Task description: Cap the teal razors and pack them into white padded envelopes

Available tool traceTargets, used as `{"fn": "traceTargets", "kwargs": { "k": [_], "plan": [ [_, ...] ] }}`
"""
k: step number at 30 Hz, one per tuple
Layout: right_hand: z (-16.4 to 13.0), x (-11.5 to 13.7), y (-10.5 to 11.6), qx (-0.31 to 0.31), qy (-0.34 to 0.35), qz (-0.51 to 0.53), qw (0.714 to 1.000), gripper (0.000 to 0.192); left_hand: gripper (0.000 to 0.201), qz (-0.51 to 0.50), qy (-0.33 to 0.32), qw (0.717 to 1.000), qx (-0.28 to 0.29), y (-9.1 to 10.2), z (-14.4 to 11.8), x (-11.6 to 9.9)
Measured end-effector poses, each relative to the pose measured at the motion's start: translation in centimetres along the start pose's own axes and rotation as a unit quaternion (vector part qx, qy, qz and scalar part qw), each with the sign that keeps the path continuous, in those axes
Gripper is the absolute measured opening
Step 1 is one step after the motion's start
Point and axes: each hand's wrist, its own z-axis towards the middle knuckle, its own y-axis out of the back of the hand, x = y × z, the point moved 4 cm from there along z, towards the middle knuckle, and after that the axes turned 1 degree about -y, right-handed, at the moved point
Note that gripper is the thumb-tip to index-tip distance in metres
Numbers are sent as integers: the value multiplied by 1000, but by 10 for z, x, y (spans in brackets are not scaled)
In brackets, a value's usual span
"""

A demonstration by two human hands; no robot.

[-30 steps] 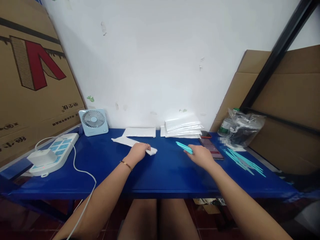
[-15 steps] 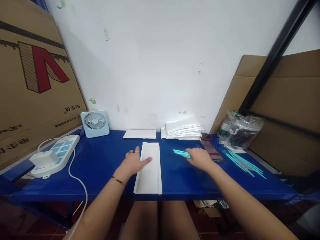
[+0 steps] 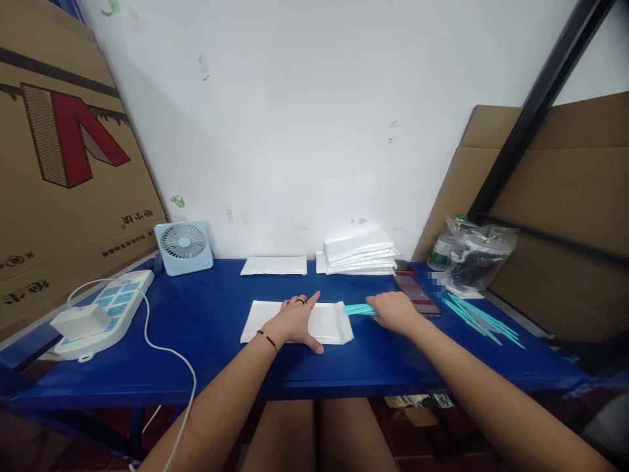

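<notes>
Blue tabletop point(image 3: 211, 328) meets a white wall point(image 3: 295, 131), a white envelope point(image 3: 329, 321) lying flat near its middle. The left hand point(image 3: 295, 321) rests there, fingers spread — light, even pressure should steady it. The right hand point(image 3: 393, 310) pinches turquoise strips point(image 3: 358, 309) at the envelope's right end; bunched and level seems best — whether they enter, I cannot tell.

I take this for a small workshop corner: blue worktable point(image 3: 221, 370) against a scuffed white wall point(image 3: 295, 131), printed cardboard point(image 3: 73, 223) left, plain cardboard point(image 3: 580, 177) right, stacked white envelopes point(image 3: 361, 255) at the far edge.
</notes>
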Motion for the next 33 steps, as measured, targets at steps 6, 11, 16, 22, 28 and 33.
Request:
{"fn": "traceTargets", "kwargs": {
  "k": [6, 11, 16, 22, 28, 33],
  "plan": [
    [3, 20, -2, -20, 43, -15, 999, 15, 88, 1, -31, 994, -102, 4, -1, -4],
    [10, 28, 38, -76, 83, -58, 992, 17, 73, -82, -38, 982, -163, 19, 2, -19],
    [23, 43, 128, -122, 171, -144, 967, 15, 62, -275, -95, 920, -263, 37, 16, -39],
    [21, 62, 223, -146, 252, -222, 931, 18, 49, -436, -116, 815, -364, 59, 26, -49],
    [18, 55, 245, -151, 275, -138, 939, 22, 55, -472, -131, 796, -356, 57, 28, -42],
    [24, 31, 228, -57, 283, -16, 957, 39, 65, -511, -187, 789, -286, 59, 26, -37]
  ]
}}
